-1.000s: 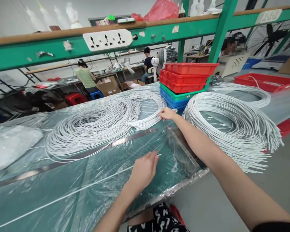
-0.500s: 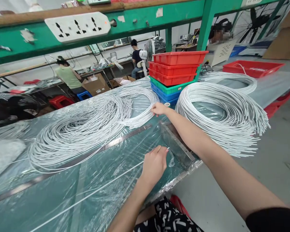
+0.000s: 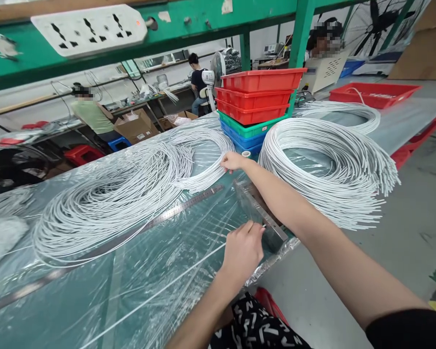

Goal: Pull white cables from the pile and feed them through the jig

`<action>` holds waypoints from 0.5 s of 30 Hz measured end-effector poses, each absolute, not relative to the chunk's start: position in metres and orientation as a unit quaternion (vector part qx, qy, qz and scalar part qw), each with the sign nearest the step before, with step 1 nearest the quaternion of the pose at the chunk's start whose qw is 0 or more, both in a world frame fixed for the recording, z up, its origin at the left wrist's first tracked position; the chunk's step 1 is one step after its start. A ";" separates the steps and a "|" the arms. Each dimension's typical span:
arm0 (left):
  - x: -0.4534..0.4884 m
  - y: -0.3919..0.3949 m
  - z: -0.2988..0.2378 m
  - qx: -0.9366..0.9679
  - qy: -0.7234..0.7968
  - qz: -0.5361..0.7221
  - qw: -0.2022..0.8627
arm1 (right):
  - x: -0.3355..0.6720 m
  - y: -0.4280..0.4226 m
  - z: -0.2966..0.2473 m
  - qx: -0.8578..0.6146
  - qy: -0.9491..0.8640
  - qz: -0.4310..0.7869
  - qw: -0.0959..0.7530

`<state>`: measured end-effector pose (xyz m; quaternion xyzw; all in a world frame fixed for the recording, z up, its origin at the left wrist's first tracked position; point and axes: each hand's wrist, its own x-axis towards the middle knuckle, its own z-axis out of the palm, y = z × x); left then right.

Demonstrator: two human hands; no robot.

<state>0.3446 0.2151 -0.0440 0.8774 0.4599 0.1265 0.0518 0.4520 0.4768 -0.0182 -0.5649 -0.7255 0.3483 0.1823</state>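
Observation:
My left hand (image 3: 244, 249) is closed in a pinch on the end of a single white cable (image 3: 156, 291) that runs back across the plastic-covered green table (image 3: 76, 300). The cable's tip is pressed up against a metal stop plate (image 3: 263, 220) near the table's front edge. My right hand (image 3: 233, 161) reaches far forward, fingers curled on a strand at the rim of a loose pile of white cables (image 3: 109, 198). A long steel ruler (image 3: 167, 215) lies flat between the two hands.
A second big coil of white cables (image 3: 327, 165) lies to the right, with a stack of red, green and blue trays (image 3: 257, 104) behind it. A red tray (image 3: 374, 92) stands further right. Other people sit at benches beyond. A power strip (image 3: 90, 26) is fixed overhead.
My left hand has slid right with the cable's end until it meets the metal stop plate. My right hand has stayed on the cable pile. The view has shifted slightly.

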 end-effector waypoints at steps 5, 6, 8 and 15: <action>0.337 0.219 -0.047 0.861 0.484 0.139 0.067 | 0.453 0.475 -0.016 -0.562 -0.727 0.350 0.183; 0.336 0.221 -0.046 0.856 0.495 0.138 0.066 | 0.453 0.475 -0.016 -0.560 -0.729 0.350 0.180; 0.336 0.224 -0.045 0.850 0.507 0.131 0.061 | 0.453 0.474 -0.016 -0.557 -0.733 0.350 0.175; 0.341 0.229 -0.038 0.868 0.481 0.113 0.053 | 0.452 0.471 -0.016 -0.566 -0.735 0.338 0.159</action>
